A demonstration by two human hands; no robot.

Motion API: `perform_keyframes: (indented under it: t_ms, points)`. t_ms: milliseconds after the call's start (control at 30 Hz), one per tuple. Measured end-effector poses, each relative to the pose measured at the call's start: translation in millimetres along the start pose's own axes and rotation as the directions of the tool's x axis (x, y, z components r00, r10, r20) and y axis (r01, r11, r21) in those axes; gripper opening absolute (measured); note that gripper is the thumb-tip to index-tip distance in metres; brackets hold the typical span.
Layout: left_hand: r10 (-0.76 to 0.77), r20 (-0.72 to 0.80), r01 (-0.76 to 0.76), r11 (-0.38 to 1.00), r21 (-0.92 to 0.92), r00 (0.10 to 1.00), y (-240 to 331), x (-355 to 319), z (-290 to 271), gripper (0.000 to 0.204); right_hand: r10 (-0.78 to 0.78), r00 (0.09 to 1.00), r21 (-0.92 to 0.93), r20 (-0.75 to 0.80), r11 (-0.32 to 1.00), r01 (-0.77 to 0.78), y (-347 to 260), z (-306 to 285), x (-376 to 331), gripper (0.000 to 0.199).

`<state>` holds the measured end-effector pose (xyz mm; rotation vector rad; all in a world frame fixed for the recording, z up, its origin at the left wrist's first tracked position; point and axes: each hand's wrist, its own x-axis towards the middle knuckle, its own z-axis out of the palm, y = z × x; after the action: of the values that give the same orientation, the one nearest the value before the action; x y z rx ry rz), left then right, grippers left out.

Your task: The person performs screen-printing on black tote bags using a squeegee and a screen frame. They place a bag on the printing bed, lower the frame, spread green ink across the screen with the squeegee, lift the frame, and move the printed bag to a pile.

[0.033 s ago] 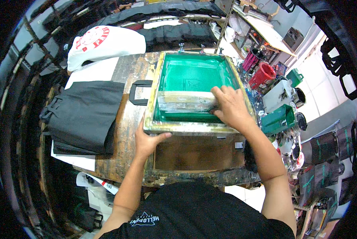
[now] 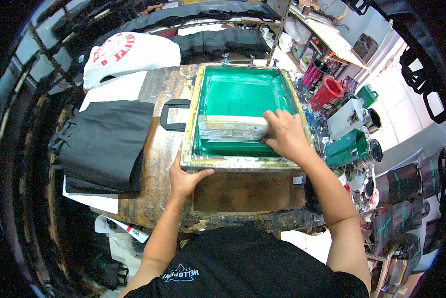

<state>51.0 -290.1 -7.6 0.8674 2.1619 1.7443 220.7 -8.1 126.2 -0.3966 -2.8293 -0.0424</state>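
Note:
A screen printing frame (image 2: 197, 104) with yellowed, stained edges lies on the worktable, its mesh coated in green. Across the near part of the mesh rests a squeegee (image 2: 230, 130) with a pale, worn wooden handle. My right hand (image 2: 286, 136) is closed around the squeegee's right end. Green ink (image 2: 233, 149) shows as a darker band on the near side of the squeegee. My left hand (image 2: 184, 180) grips the frame's near left corner, thumb along the near edge; some of its fingers are hidden by the frame. A black bag handle (image 2: 168, 116) sticks out left of the frame.
Folded black fabric bags (image 2: 106, 144) lie on the table's left, with a white printed bundle (image 2: 133, 54) behind. Metal clamps (image 2: 252, 60) stand at the frame's far edge. A red tub (image 2: 328, 92), a green container (image 2: 350, 149) and other pots line the right side.
The squeegee and my right hand have shifted very slightly toward me. The frame's near edge looks a little lower, covering a small white patch. A faint outline in the mesh is now less visible.

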Motion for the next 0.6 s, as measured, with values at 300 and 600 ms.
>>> perform_keyframes:
  t_ms: [300, 600]
  points:
    - [0.198, 0.003, -0.164, 0.804, 0.572, 0.980, -43.9, -22.9, 0.5, 0.123, 0.005, 0.982, 0.040, 0.187, 0.999, -0.013, -19.7, 33.9, -35.8, 0.065]
    - [0.246, 0.048, -0.227, 0.781, 0.582, 0.968, -46.5, -22.3, -2.3, 0.130, 0.047, 0.996, -0.076, 0.071, 0.996, -0.041, 19.9, 89.3, 43.4, 0.063]
